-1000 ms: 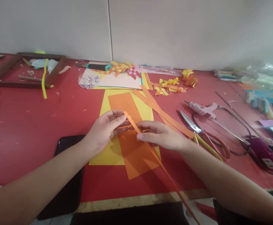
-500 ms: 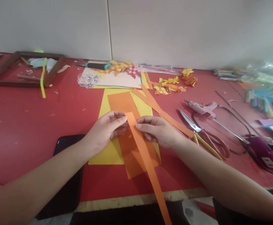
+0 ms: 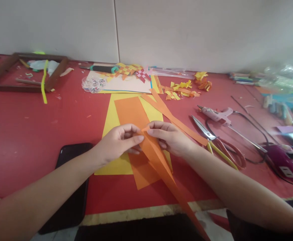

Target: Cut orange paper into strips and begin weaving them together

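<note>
Between my two hands is the upper end of a long orange paper strip [image 3: 164,174]. My left hand [image 3: 122,140] pinches it from the left, thumb on top, and my right hand [image 3: 170,135] pinches it from the right, the fingertips nearly meeting. The strip looks folded lengthwise or doubled and trails down past the table's front edge. Beneath lie an orange paper sheet [image 3: 130,110] and, under that, a yellow paper sheet [image 3: 107,129]. More orange strips [image 3: 178,124] lie just beyond my right hand.
Scissors [image 3: 209,132], a pink glue gun [image 3: 218,114] and its cord lie to the right. A black phone-like slab [image 3: 72,187] rests under my left forearm. Paper scraps [image 3: 178,90], a woven paper piece [image 3: 128,69], a green-and-black handled tool [image 3: 103,69] and a brown frame [image 3: 15,87] are along the back.
My hands have come closer together at the strip's top end. The strip has turned and creased, and its lower end has swung to the right.
</note>
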`<state>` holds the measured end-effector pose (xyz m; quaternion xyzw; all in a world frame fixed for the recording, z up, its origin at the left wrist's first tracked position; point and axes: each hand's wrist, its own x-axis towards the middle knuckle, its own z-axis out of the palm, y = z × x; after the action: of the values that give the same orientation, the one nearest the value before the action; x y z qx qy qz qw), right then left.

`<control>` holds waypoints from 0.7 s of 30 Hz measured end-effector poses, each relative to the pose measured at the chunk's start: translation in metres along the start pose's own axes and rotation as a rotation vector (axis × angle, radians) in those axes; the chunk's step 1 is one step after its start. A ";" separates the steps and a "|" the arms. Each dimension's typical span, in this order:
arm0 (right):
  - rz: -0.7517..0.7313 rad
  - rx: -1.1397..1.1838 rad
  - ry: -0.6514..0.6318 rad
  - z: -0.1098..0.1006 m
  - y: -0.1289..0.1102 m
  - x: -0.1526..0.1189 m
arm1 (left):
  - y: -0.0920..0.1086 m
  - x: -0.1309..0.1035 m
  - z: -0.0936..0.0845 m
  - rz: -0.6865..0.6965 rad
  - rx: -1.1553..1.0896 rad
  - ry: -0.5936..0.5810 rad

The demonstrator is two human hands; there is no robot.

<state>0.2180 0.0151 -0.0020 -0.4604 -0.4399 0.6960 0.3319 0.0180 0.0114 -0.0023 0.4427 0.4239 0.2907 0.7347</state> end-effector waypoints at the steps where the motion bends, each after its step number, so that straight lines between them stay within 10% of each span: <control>1: -0.026 -0.024 -0.001 0.000 0.001 0.000 | 0.000 0.000 0.001 -0.007 0.022 -0.012; 21: -0.326 -0.352 -0.035 0.001 0.006 -0.003 | 0.002 -0.002 0.003 -0.027 0.112 -0.014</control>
<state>0.2176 0.0099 -0.0058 -0.4220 -0.6288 0.5536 0.3466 0.0200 0.0098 0.0012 0.4794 0.4401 0.2535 0.7157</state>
